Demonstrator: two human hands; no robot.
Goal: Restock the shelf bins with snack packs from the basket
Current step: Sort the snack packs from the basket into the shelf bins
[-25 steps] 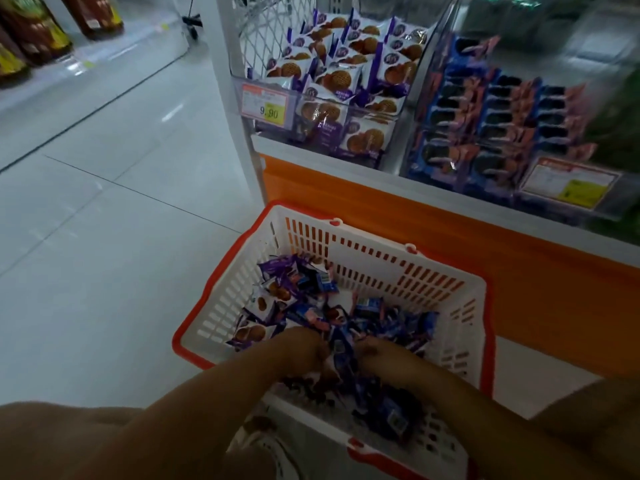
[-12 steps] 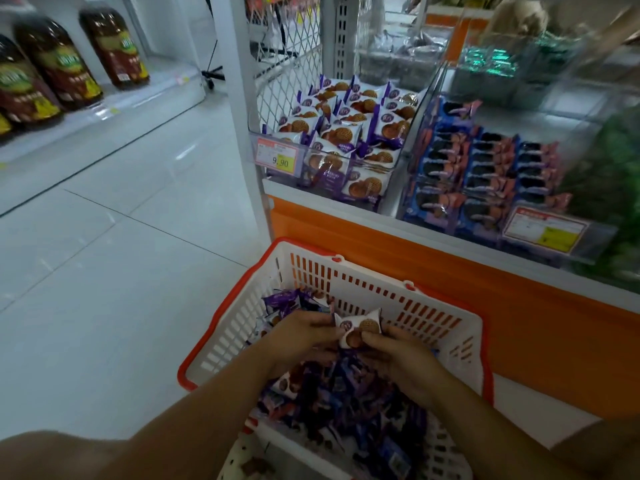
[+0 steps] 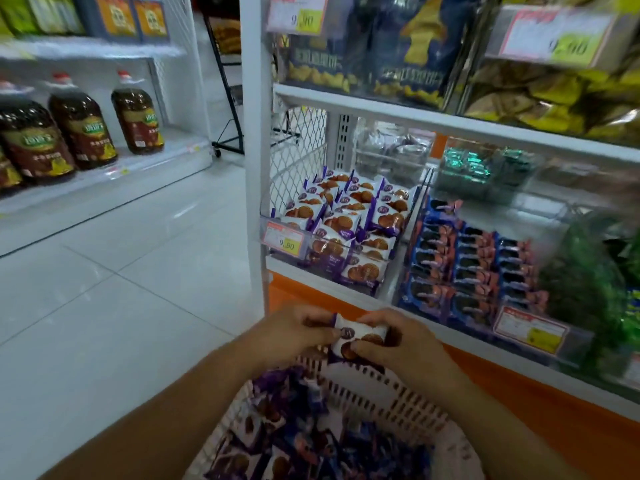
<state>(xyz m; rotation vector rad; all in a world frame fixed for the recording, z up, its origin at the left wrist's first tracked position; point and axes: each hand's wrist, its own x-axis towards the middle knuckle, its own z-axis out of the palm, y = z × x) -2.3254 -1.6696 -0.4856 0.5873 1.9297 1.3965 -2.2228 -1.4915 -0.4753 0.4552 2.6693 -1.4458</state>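
Both hands hold one biscuit pack above the basket.
Nearest, the white basket [image 3: 391, 400] lies heaped with purple snack packs [image 3: 311, 445]. Just over its far rim, the left hand [image 3: 294, 336] and right hand [image 3: 398, 344] pinch a white-and-purple biscuit pack [image 3: 360, 336] between curled fingers. Beyond, the shelf bin [image 3: 346, 230] of matching packs sits left of a bin of blue packs [image 3: 467, 265].

Both forearms angle in from the bottom edge, bare, w/ hands meeting at centre. Left grip [image 3: 294, 332] pinches the snack pack [image 3: 360, 333] at its left end, fingers curled. Right grip [image 3: 401, 346] holds the right end, thumb on the front, fingers over the top.
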